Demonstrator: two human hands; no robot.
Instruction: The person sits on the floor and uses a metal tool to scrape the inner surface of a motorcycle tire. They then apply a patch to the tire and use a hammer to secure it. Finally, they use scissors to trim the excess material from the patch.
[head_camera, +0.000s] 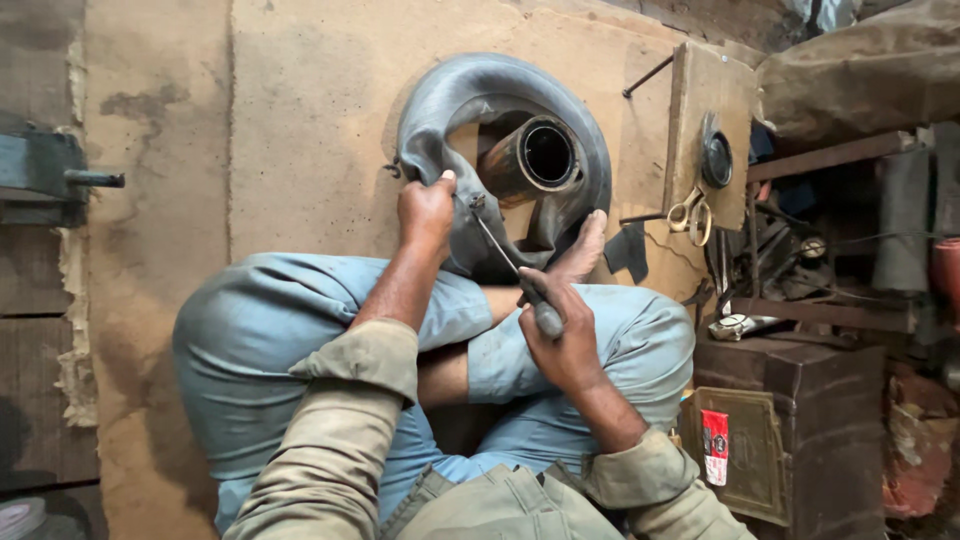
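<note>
Left hand (427, 208) pinches the rubber inner tube (580, 150); right hand (562, 335) grips a thin tool (510, 265), its tip hidden against the rubber.

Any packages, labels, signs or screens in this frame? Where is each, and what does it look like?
Sachet: small upright rectangular packet, red and white, leaning on the front of the dark brown box at lower right.
No signs or screens in view.
</note>
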